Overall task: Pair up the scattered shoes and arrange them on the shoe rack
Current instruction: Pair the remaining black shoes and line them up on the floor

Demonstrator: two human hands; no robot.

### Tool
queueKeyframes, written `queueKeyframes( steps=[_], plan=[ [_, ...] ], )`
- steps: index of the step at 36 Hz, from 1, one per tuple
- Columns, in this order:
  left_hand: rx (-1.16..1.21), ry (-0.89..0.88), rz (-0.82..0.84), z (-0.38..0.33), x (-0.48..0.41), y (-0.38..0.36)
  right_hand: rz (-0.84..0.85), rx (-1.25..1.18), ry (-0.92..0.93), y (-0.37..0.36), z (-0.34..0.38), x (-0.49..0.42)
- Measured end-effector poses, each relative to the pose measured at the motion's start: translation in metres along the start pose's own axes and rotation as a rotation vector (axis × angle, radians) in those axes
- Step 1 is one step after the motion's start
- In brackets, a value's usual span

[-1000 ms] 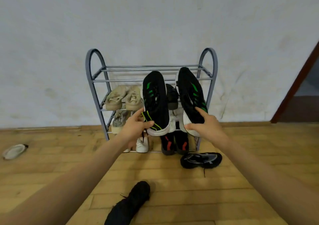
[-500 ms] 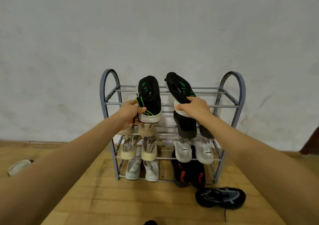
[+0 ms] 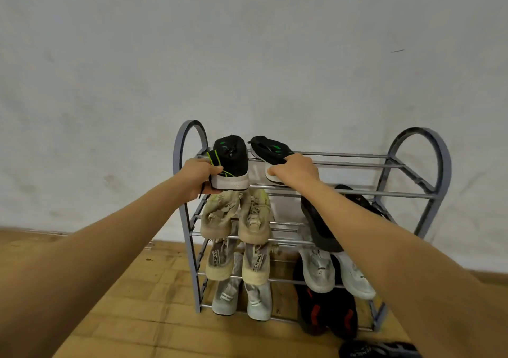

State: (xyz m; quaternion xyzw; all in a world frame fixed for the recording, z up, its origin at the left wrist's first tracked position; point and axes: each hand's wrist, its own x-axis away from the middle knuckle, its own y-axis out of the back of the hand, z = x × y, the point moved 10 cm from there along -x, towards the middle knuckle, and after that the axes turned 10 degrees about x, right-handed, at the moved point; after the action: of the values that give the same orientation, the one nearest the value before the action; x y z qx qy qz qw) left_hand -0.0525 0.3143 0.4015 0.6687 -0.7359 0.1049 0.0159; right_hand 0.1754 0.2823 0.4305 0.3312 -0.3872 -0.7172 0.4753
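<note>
The shoe rack (image 3: 384,162) stands on the floor (image 3: 137,316) against the wall (image 3: 247,55). At its top shelf's left end sit the left shoe (image 3: 232,160) and, just beside it, the right shoe (image 3: 270,151).

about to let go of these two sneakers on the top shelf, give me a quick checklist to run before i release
1. Left hand grips the black-and-green sneaker at the heel: ok.
2. Right hand holds the matching sneaker from above: ok.
3. Pair matches, with black uppers, green marks and white soles: ok.
4. Top shelf of the shoe rack has bare rails for both: ok.
5. Both soles seated flat on the rails: cannot tell; the matching sneaker looks tilted.
6. All shoes off the floor: not ok; a black shoe lies by the rack's right foot.
</note>
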Motion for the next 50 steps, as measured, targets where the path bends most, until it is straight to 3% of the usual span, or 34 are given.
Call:
queueKeyframes(
  steps=[11,15,21,27,43,50],
  plan=[
    [0.088,-0.057,-0.141,0.005,-0.009,0.018,-0.083,0.075,0.033,-0.018,0.020,0.007],
    [0.063,-0.114,-0.118,0.008,-0.008,0.012,-0.074,0.061,0.075,-0.025,0.028,0.014],
    [0.050,-0.235,-0.267,0.004,-0.005,0.031,-0.049,0.047,0.165,-0.033,0.042,0.025],
    [0.006,-0.231,-0.261,0.007,0.008,0.024,-0.014,0.091,0.167,-0.039,0.043,0.028],
    [-0.299,-0.135,-0.182,0.039,0.081,-0.004,-0.030,0.080,0.305,-0.012,0.014,0.092],
    [-0.611,-0.034,0.080,0.104,0.132,-0.055,0.067,0.334,0.349,-0.019,-0.045,0.154]
  ],
)
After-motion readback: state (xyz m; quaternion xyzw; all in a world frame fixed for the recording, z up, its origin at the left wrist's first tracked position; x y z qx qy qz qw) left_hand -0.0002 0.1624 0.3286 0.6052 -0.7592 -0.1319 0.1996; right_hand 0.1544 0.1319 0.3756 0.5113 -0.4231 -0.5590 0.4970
